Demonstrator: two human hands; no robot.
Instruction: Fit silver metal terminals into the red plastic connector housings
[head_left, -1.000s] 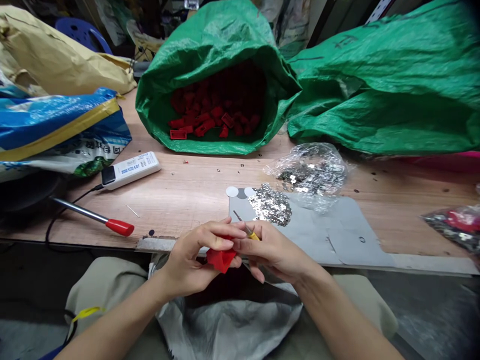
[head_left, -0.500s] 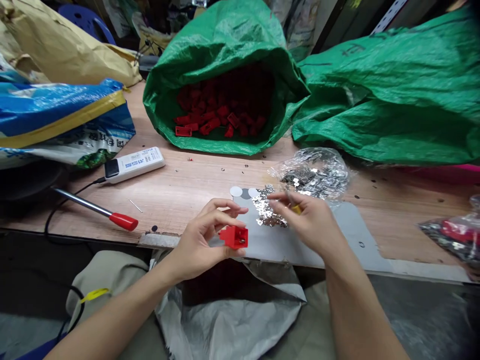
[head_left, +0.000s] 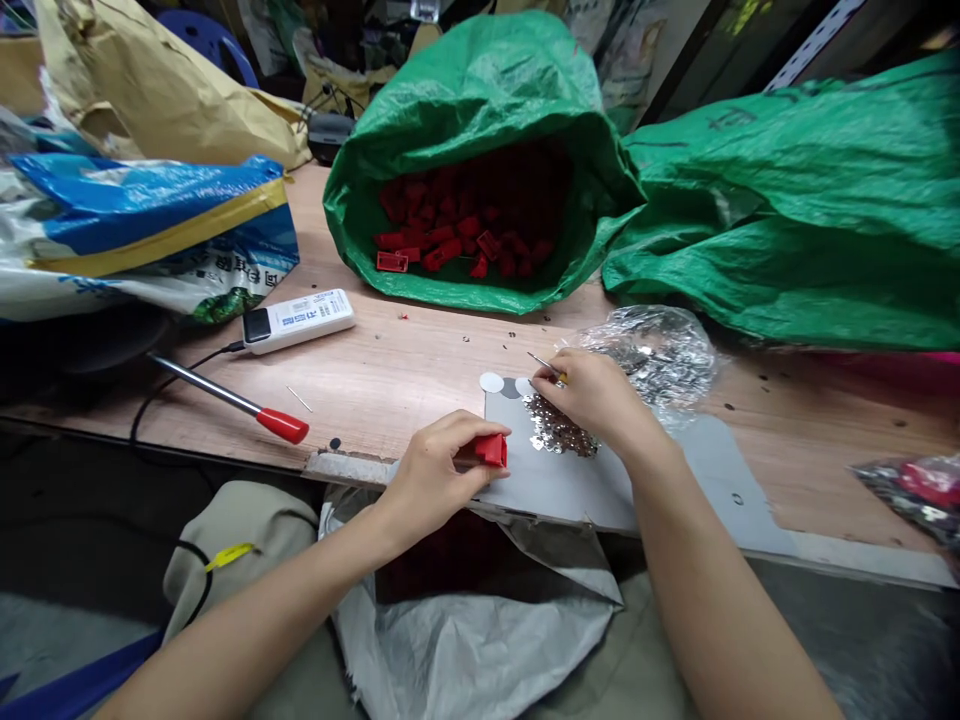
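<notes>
My left hand (head_left: 442, 465) is closed on a small red plastic housing (head_left: 492, 450), pinched between thumb and fingers above the front edge of the grey mat (head_left: 517, 480). My right hand (head_left: 589, 395) is closed round a thin yellow-handled tool (head_left: 559, 376), whose metal end points up and left. The fingertips of that hand are at the upper left of a pile of small shiny metal pieces (head_left: 559, 430). Whether they also pinch a metal piece is too small to tell. Behind that hand lies a clear plastic bag (head_left: 667, 355) of similar metal pieces.
A green sack (head_left: 480, 90) of red housings opens toward me, with another green sack (head_left: 787, 200) at right. On the left are a white power bank (head_left: 304, 320) and a red-handled lever (head_left: 281, 424). A grey bag (head_left: 480, 650) hangs open below the table edge.
My left hand has turned the red housing, so its open end faces more to the right. My right hand has shifted to the pile's upper left. The camera view has moved slightly.
</notes>
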